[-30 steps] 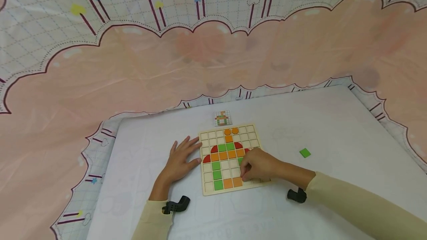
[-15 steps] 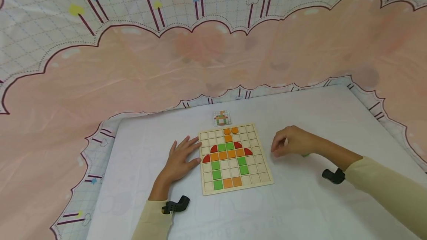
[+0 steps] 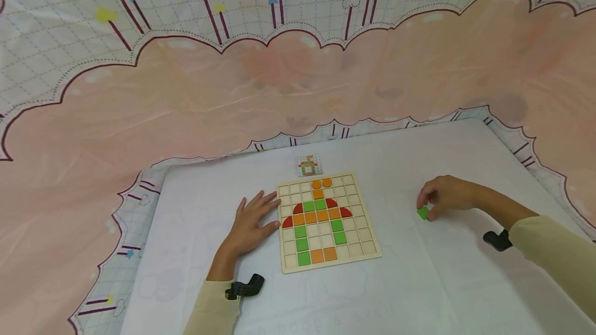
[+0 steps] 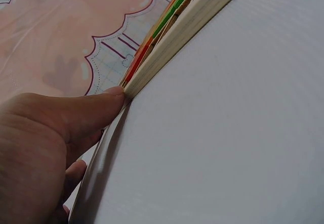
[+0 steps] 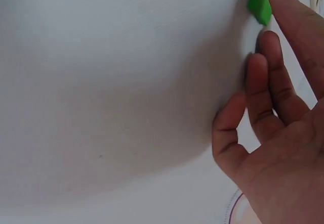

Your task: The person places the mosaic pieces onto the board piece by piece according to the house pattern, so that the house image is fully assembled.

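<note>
A wooden grid board (image 3: 368, 231) lies on the white table, with green and orange squares, red quarter-round pieces and two orange discs forming a pattern. My left hand (image 3: 251, 229) rests beside it with fingers spread, thumb and fingertips at its left edge. The left wrist view shows the thumb (image 4: 96, 110) against the board's side (image 4: 177, 47). Out to the right of the board, my right hand (image 3: 449, 193) pinches a small green square tile (image 3: 422, 213) between thumb and fingers. In the right wrist view the tile (image 5: 260, 4) looks tilted at the fingertips, and the other fingers are curled.
A small picture card (image 3: 309, 165) with a similar coloured pattern lies just behind the board. Black cameras (image 3: 247, 285) are strapped at both wrists. A patterned pink cloth (image 3: 233, 97) hangs behind and surrounds the white tabletop (image 3: 419, 154).
My right hand has moved from the board's lower right side out to the loose green tile and taken hold of it. A green square shows on the board's right column. The left hand stays put.
</note>
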The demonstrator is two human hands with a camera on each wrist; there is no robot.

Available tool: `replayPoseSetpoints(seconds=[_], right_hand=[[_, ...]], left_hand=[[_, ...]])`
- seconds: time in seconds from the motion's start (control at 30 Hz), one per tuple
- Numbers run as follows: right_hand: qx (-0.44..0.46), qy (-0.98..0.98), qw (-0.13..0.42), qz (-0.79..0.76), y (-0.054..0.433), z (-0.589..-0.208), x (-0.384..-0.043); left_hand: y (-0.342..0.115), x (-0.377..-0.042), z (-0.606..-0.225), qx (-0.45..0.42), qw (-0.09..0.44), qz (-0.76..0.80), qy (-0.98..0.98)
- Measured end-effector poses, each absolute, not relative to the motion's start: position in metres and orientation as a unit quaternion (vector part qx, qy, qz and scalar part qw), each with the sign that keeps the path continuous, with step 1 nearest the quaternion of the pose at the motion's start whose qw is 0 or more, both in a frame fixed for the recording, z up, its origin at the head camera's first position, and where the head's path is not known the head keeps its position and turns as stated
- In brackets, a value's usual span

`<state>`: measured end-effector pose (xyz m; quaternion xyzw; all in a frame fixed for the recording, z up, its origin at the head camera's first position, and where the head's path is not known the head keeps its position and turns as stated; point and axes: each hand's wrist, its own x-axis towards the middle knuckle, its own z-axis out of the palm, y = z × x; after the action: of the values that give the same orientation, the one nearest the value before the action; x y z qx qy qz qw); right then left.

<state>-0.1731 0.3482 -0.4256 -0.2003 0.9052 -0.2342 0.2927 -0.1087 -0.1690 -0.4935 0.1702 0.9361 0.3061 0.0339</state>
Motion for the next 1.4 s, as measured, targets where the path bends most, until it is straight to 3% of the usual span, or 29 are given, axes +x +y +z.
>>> replayPoseSetpoints(seconds=[0.57, 0.97, 1.4], right_hand=[[-0.253, 0.889, 0.269, -0.270, 0.343, -0.430, -0.173], [-0.239, 0.848, 0.308, -0.357, 0.271, -0.445, -0.152], [-0.272, 0.832, 0.295, -0.384, 0.200, -0.445, -0.131]], left_hand=[[-0.169, -0.108, -0.493, 0.170, 0.033, 0.308, 0.936], [-0.168, -0.108, -0.494, 0.172, 0.026, 0.311, 0.934], [-0.169, -0.108, -0.492, 0.168, 0.034, 0.309, 0.936]])
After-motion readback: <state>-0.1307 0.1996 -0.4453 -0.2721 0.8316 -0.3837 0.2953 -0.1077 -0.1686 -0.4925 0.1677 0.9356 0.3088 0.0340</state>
